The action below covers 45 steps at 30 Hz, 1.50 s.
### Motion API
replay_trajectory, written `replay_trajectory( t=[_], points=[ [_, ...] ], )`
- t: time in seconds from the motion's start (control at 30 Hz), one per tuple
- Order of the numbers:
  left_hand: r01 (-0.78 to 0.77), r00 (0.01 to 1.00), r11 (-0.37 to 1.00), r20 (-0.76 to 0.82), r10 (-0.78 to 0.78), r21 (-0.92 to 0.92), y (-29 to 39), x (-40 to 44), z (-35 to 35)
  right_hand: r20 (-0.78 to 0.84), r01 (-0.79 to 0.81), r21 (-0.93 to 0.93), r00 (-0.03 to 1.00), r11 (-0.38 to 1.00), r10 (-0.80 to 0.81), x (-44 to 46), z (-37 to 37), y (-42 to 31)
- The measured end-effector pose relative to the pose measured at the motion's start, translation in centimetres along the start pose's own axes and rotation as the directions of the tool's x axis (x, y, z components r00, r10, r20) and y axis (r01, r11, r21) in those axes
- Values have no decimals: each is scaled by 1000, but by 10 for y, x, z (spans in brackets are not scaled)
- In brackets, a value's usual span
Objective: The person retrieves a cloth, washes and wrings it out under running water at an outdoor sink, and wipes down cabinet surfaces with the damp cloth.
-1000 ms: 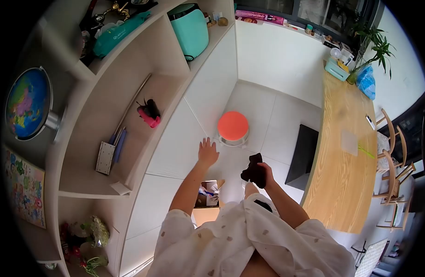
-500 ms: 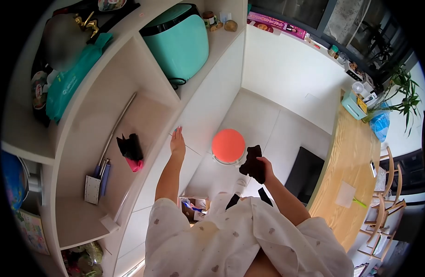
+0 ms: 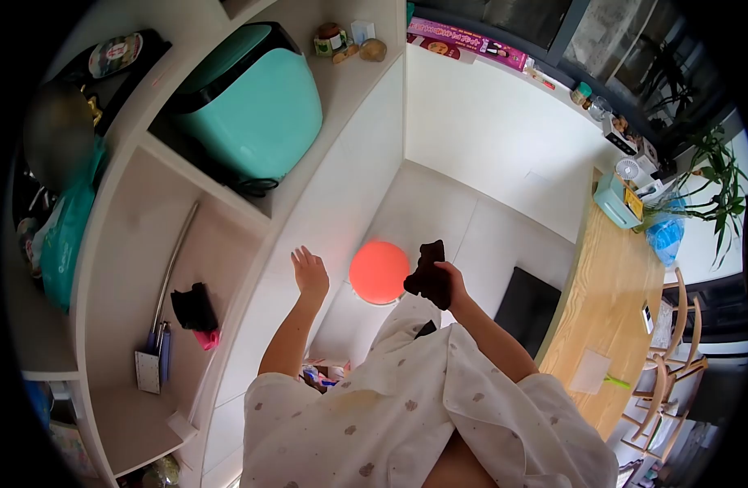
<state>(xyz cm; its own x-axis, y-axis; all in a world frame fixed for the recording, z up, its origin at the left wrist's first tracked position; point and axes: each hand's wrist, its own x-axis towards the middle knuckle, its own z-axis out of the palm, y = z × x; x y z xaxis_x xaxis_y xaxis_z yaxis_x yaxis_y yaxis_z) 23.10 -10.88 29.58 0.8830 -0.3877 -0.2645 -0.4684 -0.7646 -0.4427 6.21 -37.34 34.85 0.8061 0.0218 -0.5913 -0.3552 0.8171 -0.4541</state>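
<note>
My right hand (image 3: 453,286) is closed round a dark, crumpled piece of cloth (image 3: 430,275); its exact kind does not show. The cloth hangs just right of a round stool with a coral-red top (image 3: 379,272). On the other side, my left hand (image 3: 310,272) is empty, its fingers apart, close in front of the white cabinet doors (image 3: 325,195). Whether it touches them I cannot tell. In the open shelf to the left lies a black and pink folded bundle (image 3: 196,315), beside a long-handled tool (image 3: 150,362).
A mint-green appliance (image 3: 256,110) sits on the shelf above. At right stands a wooden table (image 3: 606,305) with a phone (image 3: 647,318) on it and chairs (image 3: 667,382) behind. A black flat panel (image 3: 527,313) is between table and stool. A box of small items (image 3: 321,374) is low beside me.
The view has shifted forward, and the shelves appear further left. My left hand has come away from the cabinet edge with its fingers more bent. The dark cloth stays in my right hand.
</note>
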Motion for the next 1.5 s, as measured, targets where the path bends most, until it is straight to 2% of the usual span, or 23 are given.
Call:
replay_trajectory(
  t=[0.03, 0.1, 0.2, 0.23, 0.33, 0.4, 0.47, 0.5, 0.57, 0.67, 0.7, 0.77, 0.9, 1.0, 1.17, 1.23, 1.33, 1.37, 1.43, 1.5],
  points=[
    [1, 1000, 1000, -6, -1, -5, 10, 11, -12, 0, 6, -6, 1000, 1000, -6, 7, -2, -13],
    [-74, 979, 985, -197, 42, -157, 26, 35, -37, -33, 50, 89, 998, 995, -47, 25, -2, -43],
    [-73, 952, 960, -305, -14, -272, 47, 78, -60, -18, 52, 81, 999, 995, -51, 65, -11, -93],
    [-72, 933, 944, -357, -52, -323, 53, 94, -70, -18, 200, 132, 980, 971, -200, 81, -2, -106],
    [7, 908, 931, -388, -159, -365, 61, 122, -86, 64, 144, -32, 988, 989, -142, 109, 1, -153],
    [70, 876, 928, -422, -233, -366, 62, 148, -96, 111, 341, -99, 937, 935, -331, 142, 3, -179],
    [151, 844, 935, -450, -291, -321, 64, 153, -101, 138, 345, -193, 936, 918, -323, 159, 4, -206],
    [179, 849, 931, -427, -310, -319, 65, 153, -103, 164, 371, -264, 927, 891, -337, 167, 7, -215],
    [240, 840, 842, -331, -429, -483, 62, 155, -119, 193, 336, -263, 937, 904, -292, 184, 15, -230],
    [353, 838, 853, -275, -471, -385, 66, 161, -112, 291, 321, -460, 935, 827, -202, 219, 20, -247],
    [386, 830, 835, -247, -500, -392, 70, 160, -111, 366, 360, -477, 911, 802, -191, 233, 21, -249],
    [404, 795, 757, -212, -568, -513, 70, 162, -127, 407, 353, -537, 904, 766, -131, 254, 36, -260],
    [510, 755, 633, -51, -654, -582, 74, 169, -154, 455, 355, -556, 887, 751, -82, 300, 59, -277],
    [586, 675, 535, 2, -737, -609, 81, 179, -163, 503, 429, -544, 855, 721, -129, 334, 73, -285],
    [657, 608, 509, -8, -794, -556, 89, 189, -157, 585, 464, -480, 801, 744, -122, 373, 92, -285],
    [672, 587, 515, -42, -808, -532, 90, 194, -152, 574, 556, -597, 800, 578, -176, 389, 88, -275],
    [639, 449, 523, -279, -849, -564, 94, 204, -134, 673, 719, -648, 695, 250, -254, 410, 78, -264],
    [642, 438, 525, -295, -849, -558, 94, 209, -124, 715, 759, -640, 646, 122, -268, 410, 78, -268],
    [598, 311, 551, -466, -829, -581, 95, 220, -98, 806, 714, -592, 515, -374, -293, 415, 70, -282],
    [627, 251, 563, -544, -800, -538, 90, 234, -78, 914, 604, -401, 212, -689, -346, 423, 62, -293]
  ],
)
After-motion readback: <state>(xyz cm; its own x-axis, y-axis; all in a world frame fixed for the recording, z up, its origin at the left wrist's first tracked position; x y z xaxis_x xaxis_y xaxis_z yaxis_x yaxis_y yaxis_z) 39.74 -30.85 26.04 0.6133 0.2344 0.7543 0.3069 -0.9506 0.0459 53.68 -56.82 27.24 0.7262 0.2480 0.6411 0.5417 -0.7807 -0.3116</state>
